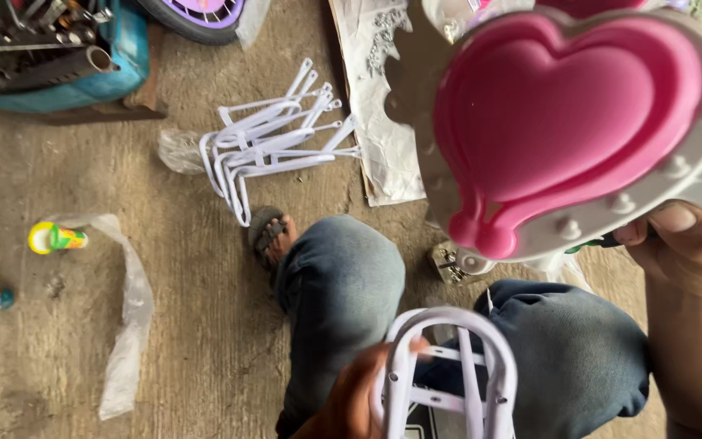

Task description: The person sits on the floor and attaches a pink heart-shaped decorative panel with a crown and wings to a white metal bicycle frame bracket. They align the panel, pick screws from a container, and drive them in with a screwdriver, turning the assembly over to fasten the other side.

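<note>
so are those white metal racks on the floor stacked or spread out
Stacked: the white racks lie overlapping in one loose pile on the concrete floor.

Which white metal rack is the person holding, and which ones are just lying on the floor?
The single white rack at the bottom, gripped by the left hand over the knees. The other racks lie piled on the concrete floor.

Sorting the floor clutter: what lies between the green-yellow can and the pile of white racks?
Head view: bare concrete floor between can and racks; a clear bag touches the racks.
</note>
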A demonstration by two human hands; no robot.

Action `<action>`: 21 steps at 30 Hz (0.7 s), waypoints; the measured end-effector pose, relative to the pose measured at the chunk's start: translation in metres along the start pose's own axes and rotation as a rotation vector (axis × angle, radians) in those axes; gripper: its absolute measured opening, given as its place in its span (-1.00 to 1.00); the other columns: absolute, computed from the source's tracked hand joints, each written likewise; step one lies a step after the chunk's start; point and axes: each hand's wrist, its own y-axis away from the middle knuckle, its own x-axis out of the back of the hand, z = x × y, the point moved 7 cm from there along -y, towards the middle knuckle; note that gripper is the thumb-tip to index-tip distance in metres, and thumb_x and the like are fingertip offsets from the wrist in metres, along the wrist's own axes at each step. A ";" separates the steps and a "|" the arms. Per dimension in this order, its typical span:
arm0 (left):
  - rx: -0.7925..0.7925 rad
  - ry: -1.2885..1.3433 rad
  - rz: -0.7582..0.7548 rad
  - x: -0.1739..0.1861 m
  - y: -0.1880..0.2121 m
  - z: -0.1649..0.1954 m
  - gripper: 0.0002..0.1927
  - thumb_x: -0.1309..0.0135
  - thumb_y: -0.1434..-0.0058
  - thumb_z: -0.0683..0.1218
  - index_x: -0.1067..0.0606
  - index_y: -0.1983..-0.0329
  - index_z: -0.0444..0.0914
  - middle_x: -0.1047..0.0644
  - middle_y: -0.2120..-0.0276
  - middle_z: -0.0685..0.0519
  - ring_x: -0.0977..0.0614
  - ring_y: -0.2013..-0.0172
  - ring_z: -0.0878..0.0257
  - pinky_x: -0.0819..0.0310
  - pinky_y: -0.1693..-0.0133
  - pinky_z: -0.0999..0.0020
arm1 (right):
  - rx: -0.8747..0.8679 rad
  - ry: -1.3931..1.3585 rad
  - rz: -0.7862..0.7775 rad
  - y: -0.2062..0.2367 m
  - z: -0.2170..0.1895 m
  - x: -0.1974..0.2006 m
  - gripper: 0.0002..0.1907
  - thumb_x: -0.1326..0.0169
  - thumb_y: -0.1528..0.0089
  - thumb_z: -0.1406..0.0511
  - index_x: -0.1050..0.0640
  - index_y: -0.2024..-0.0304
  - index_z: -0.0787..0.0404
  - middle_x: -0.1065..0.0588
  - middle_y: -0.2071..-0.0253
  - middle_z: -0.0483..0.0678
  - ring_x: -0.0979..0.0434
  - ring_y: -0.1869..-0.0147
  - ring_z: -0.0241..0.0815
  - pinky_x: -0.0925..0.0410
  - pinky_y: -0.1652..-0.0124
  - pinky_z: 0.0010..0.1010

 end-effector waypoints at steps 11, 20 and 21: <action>0.051 -0.115 -0.298 -0.001 -0.110 0.042 -0.31 -0.32 -0.36 0.05 -0.23 -0.34 -0.34 -0.57 0.01 -0.01 -0.69 0.13 0.11 -0.68 0.06 0.25 | 0.086 0.072 0.118 -0.030 -0.021 -0.024 -0.79 -0.23 -0.36 0.36 -0.50 0.06 0.35 -0.51 0.43 -0.04 -0.50 0.47 -0.37 -0.38 0.38 -0.63; 0.355 0.140 -0.373 0.016 -0.143 0.022 -0.39 -0.11 -0.38 0.15 -0.30 -0.29 -0.33 -0.58 0.05 -0.04 -0.71 0.20 0.15 -0.67 0.14 0.25 | 0.196 0.063 0.282 -0.059 -0.025 -0.048 -0.71 -0.12 -0.34 0.37 -0.46 -0.07 0.40 -0.49 0.28 0.00 -0.38 0.53 -0.37 -0.30 0.47 -0.67; 0.356 0.113 -0.394 0.015 -0.148 0.021 -0.42 -0.12 -0.37 0.14 -0.34 -0.26 -0.32 -0.58 0.10 -0.04 -0.70 0.23 0.16 -0.66 0.16 0.25 | 0.203 0.070 0.292 -0.060 -0.022 -0.047 -0.74 -0.09 -0.37 0.36 -0.45 -0.06 0.40 -0.48 0.29 0.00 -0.37 0.52 -0.37 -0.29 0.47 -0.66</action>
